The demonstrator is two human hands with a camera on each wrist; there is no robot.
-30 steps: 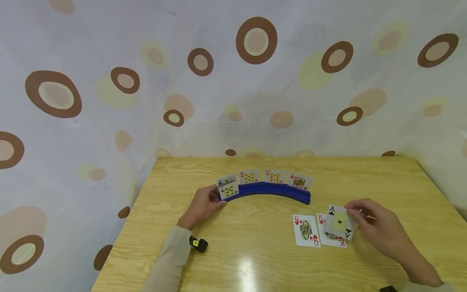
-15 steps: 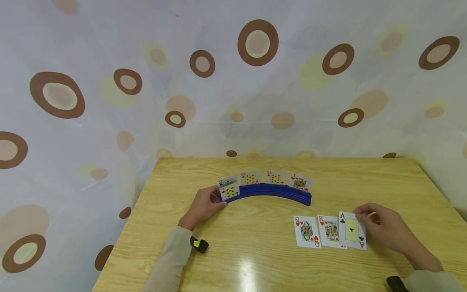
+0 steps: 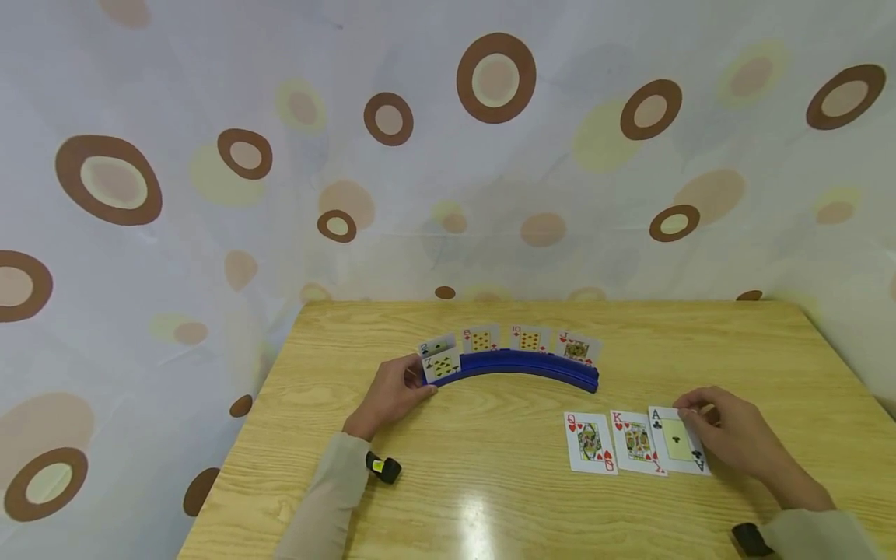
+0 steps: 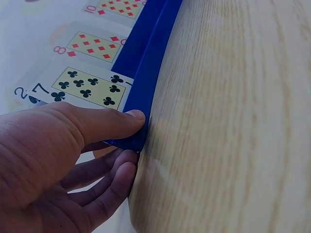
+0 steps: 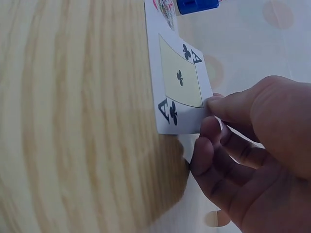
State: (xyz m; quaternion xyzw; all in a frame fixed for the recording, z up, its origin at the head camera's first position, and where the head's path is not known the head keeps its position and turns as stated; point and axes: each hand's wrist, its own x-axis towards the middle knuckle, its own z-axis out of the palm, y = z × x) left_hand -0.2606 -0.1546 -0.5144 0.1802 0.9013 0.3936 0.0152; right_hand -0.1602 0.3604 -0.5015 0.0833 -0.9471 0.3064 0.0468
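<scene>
While your left hand pinches the left end of the blue rack, your right hand pinches the far right corner of the ace, low over the right part of the table. The ace's left edge covers a bit of the king, and the queen lies just left of the king. Up in the rack, the seven stands on the near side of the two, with the eight, ten and jack going right
</scene>
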